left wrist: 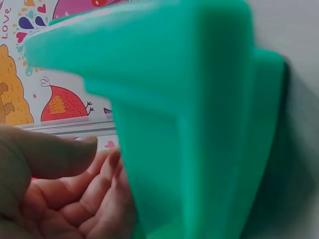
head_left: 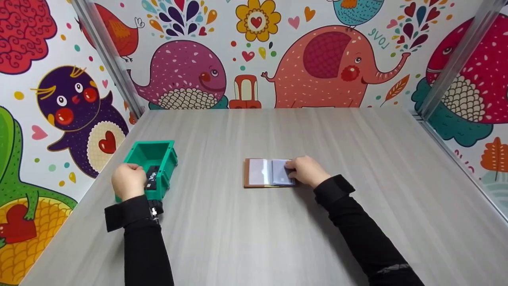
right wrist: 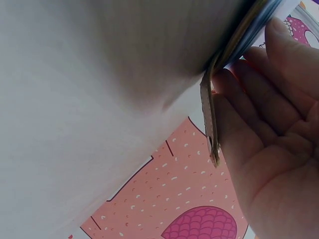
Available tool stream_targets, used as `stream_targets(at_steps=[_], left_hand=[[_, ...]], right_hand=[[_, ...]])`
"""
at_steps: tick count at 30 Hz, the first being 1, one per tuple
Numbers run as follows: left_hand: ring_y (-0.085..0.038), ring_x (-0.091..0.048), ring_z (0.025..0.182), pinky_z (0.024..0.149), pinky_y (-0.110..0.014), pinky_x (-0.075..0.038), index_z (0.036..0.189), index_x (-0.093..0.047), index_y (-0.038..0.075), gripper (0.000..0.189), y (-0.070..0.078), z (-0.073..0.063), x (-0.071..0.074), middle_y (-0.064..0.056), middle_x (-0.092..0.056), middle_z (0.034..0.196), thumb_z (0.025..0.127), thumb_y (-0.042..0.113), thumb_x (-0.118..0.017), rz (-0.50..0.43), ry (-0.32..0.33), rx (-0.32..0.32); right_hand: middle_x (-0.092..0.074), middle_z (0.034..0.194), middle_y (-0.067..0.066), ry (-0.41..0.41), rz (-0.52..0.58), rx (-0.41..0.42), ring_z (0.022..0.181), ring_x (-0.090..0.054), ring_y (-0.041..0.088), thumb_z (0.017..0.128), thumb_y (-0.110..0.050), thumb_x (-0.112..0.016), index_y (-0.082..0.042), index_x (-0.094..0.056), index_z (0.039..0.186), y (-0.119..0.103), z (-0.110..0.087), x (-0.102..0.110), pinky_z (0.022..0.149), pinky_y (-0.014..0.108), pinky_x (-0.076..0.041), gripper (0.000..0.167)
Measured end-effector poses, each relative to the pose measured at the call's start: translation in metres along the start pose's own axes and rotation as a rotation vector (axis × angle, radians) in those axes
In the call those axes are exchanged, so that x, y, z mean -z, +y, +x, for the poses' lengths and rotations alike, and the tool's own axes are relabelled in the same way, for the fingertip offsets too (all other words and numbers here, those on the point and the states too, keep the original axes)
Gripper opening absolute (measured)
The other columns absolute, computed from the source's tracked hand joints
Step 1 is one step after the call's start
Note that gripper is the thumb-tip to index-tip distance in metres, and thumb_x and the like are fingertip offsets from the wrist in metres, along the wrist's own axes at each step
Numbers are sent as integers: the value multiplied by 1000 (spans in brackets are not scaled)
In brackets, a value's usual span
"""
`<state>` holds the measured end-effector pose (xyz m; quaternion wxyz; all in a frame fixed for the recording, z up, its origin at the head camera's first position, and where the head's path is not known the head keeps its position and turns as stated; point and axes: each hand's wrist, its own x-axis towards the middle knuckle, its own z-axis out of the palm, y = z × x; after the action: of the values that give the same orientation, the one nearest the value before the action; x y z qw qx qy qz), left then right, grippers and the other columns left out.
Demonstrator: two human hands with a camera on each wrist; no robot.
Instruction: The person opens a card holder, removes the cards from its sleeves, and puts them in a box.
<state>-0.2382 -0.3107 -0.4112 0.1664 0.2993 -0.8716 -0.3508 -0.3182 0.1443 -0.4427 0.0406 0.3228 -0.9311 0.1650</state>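
An open card holder (head_left: 260, 172) with a brown cover and clear plastic sleeves lies on the table. At its right edge, my right hand (head_left: 307, 171) pinches it; in the right wrist view the thumb (right wrist: 289, 55) is on the sleeve side and the fingers are by the brown cover (right wrist: 209, 119). My left hand (head_left: 129, 180) hovers over the left side of a green bin (head_left: 168, 176), its fingers loosely bent. Beside it in the bin is a black card (head_left: 152, 177) lettered "Vip". Nothing shows between the left thumb (left wrist: 60, 157) and fingers, though the fingertips are partly hidden behind the bin wall.
A grey wood-grain table (head_left: 222, 234) bears the bin and card holder. Cartoon-printed panels (head_left: 254, 51) stand at the back and both sides, with metal posts (head_left: 109, 55) at the corners.
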Motion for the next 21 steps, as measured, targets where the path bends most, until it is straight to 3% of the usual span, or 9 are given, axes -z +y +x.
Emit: stream_targets(at_steps=[9,13,21], left_hand=[[-47,-56,110,92,-58,-44,107,-68,-7,26,6,-4,1,-28,-64,116,94,8,-51,-16,47,-58],[-47,-57,108,93,-58,-43,108,-67,-8,26,12,-6,2,-28,-64,114,96,9,-51,-11,49,-89],[-45,-58,104,91,-55,-44,111,-66,-9,27,28,-16,2,-29,-64,111,99,11,-54,-91,69,-140]], right_hand=[[-62,75,7,9,-9,33,67,-52,23,80,3,-75,-4,-66,81,1,-1,0,65,36,-46,12],[-66,80,9,16,-12,33,68,-54,23,80,4,-75,-4,-68,84,0,-1,0,66,37,-48,11],[-62,75,6,15,-10,33,66,-52,22,80,4,-74,-4,-66,83,1,-1,0,64,36,-47,12]])
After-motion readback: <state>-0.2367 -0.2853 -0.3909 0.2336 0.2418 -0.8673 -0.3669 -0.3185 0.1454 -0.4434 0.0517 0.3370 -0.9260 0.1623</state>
